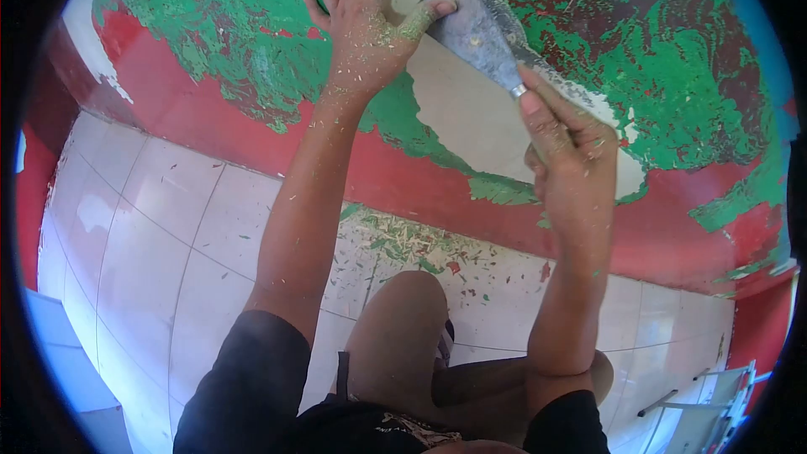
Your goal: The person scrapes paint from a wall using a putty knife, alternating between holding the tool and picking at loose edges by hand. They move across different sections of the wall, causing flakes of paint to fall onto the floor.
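My right hand (572, 130) grips a paint scraper (475, 29) by its handle, which the fingers mostly hide. The broad grey blade points up and left, lying against or close to the wall (471, 109). Spread flat on the wall, my left hand (366, 29) is dusted with pale flakes, its thumb near or on the blade. Around the scraper, patches of green, dark red and bare off-white show where paint layers have come away.
Paint chips (412, 244) lie scattered on the white tiled floor (214, 227) at the wall's foot. My bent knee (403, 311) is close below the wall. A metal-framed object (714, 403) stands at the lower right.
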A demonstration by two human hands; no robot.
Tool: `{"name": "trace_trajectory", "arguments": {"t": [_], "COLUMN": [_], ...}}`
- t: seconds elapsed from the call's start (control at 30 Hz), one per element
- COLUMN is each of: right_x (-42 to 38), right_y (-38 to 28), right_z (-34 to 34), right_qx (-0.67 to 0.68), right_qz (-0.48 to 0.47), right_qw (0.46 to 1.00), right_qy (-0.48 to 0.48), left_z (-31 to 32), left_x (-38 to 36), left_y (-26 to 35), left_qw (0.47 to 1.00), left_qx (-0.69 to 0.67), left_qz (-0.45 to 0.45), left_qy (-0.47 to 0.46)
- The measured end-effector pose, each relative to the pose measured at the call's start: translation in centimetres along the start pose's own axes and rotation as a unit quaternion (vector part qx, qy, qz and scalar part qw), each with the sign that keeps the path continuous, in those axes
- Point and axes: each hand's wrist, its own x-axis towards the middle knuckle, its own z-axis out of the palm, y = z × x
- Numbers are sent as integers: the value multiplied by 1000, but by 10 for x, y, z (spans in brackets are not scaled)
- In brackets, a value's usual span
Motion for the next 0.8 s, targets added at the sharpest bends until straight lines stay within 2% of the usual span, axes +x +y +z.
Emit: {"name": "trace_trajectory", "arguments": {"t": [0.07,0.13,0.23,0.57,0.63,0.67,0.73,0.8], "right_x": [-11,-25,-29,-7,8,11,14,3], "right_y": [1,-1,8,2,-11,-14,-25,-18], "right_z": [-1,-5,-5,-10,-5,0,13,7], "right_qx": [-17,53,74,56,1,7,-19,-5], "right_qz": [-32,39,59,80,34,36,-76,-52], "right_qw": [999,998,994,995,999,999,996,998], "right_qy": [8,22,47,30,-28,-24,-48,-35], "left_z": [-1,-6,1,0,5,8,3,-2], "left_x": [0,-2,-5,-9,-9,-9,-6,-5], "left_y": [0,13,21,22,12,10,5,4], "left_qw": [1000,1000,999,999,999,1000,997,997], "left_qx": [1,10,17,-4,-20,-18,-74,-65], "left_qz": [8,-18,-51,-41,-10,-4,-18,-29], "left_qy": [1,-21,-9,-1,24,19,12,-5]}}
